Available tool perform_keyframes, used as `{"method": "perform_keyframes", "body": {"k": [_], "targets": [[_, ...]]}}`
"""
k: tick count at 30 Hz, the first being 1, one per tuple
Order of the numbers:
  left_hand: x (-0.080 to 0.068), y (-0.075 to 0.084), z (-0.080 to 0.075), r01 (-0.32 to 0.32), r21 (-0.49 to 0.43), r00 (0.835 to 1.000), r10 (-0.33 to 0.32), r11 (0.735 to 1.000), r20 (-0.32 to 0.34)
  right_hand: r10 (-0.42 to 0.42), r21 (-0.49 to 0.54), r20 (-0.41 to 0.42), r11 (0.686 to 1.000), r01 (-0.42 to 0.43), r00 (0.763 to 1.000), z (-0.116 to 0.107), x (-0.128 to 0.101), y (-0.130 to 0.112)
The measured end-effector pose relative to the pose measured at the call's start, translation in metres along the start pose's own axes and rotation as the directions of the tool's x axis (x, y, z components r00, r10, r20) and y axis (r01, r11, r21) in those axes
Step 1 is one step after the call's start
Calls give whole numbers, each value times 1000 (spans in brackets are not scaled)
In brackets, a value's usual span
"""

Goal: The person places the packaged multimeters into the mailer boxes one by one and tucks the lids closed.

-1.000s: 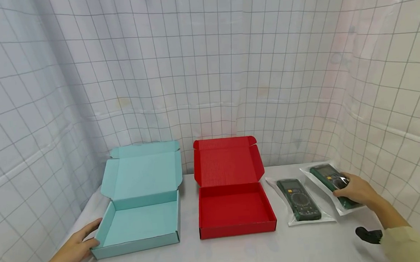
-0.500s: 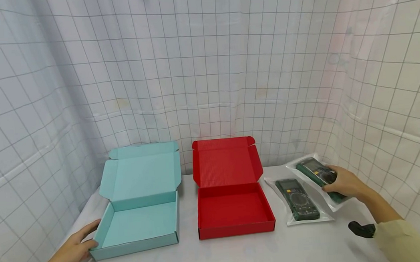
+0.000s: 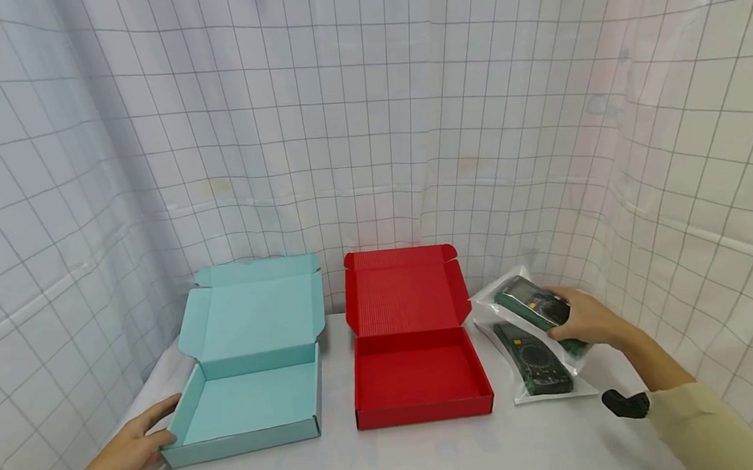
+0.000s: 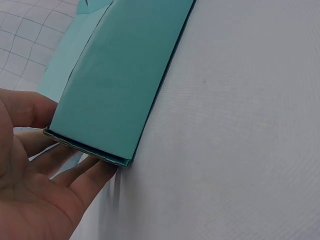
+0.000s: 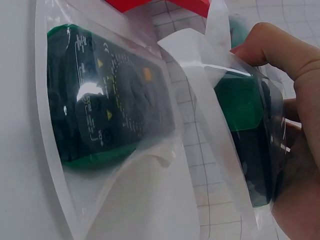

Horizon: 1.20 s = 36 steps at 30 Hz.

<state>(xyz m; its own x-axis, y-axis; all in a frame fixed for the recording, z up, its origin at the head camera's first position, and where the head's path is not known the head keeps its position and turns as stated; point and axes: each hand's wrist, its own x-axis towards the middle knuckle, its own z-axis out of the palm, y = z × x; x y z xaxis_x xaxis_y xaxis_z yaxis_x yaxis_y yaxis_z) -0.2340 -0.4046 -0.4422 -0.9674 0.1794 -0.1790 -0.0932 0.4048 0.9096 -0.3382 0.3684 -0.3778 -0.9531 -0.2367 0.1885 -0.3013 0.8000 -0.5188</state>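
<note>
My right hand [image 3: 585, 317] grips a green multimeter sealed in a clear bag [image 3: 528, 302], held in the air above a second bagged multimeter [image 3: 534, 362] that lies on the table. In the right wrist view the held multimeter [image 5: 247, 150] sits in my fingers, and the lying one [image 5: 107, 95] is below it. An open red box [image 3: 420, 376] stands just left of them. My left hand [image 3: 127, 448] rests with straight fingers against the front left corner of an open teal box [image 3: 251, 404]. The left wrist view shows my fingers [image 4: 75, 175] under that corner [image 4: 100, 155].
White grid-patterned cloth [image 3: 369, 120] hangs behind and on both sides, and covers the table [image 3: 429, 454]. Both box lids stand upright against the back curtain. A black strap [image 3: 623, 403] shows at my right wrist.
My right hand has lifted its bagged multimeter off the table and carried it left, over the other multimeter and toward the red box. My left hand has stayed at the teal box.
</note>
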Motion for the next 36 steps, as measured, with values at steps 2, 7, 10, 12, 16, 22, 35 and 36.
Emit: {"method": "perform_keyframes", "body": {"k": [2, 7, 10, 12, 16, 22, 35, 36], "targets": [[0, -2, -1, -9, -1, 1000, 9, 1000, 5, -25, -4, 2, 1000, 25, 1000, 2, 4, -6], [-1, -4, -3, -11, -6, 1000, 11, 1000, 10, -90, -12, 23, 996, 90, 996, 8, 13, -18], [-2, -5, -4, -6, -21, 1000, 7, 1000, 17, -127, 5, 38, 992, 127, 991, 12, 18, -25], [-3, -5, -4, -8, -28, 1000, 8, 1000, 23, -147, 11, 49, 989, 147, 988, 15, 21, -30], [-4, -5, -3, -15, -35, 999, 16, 999, 28, -176, 3, 66, 984, 176, 982, 19, 27, -43], [-5, -6, -3, -22, -43, 999, 24, 999, 37, -206, 11, 108, 979, 206, 973, 27, 38, -61], [-5, -7, -4, -20, -58, 999, 23, 998, 47, -251, 14, 175, 968, 252, 952, 42, 53, -94], [-4, -7, -4, -13, -59, 999, 15, 998, 45, -254, 10, 180, 967, 256, 950, 42, 54, -96]]}}
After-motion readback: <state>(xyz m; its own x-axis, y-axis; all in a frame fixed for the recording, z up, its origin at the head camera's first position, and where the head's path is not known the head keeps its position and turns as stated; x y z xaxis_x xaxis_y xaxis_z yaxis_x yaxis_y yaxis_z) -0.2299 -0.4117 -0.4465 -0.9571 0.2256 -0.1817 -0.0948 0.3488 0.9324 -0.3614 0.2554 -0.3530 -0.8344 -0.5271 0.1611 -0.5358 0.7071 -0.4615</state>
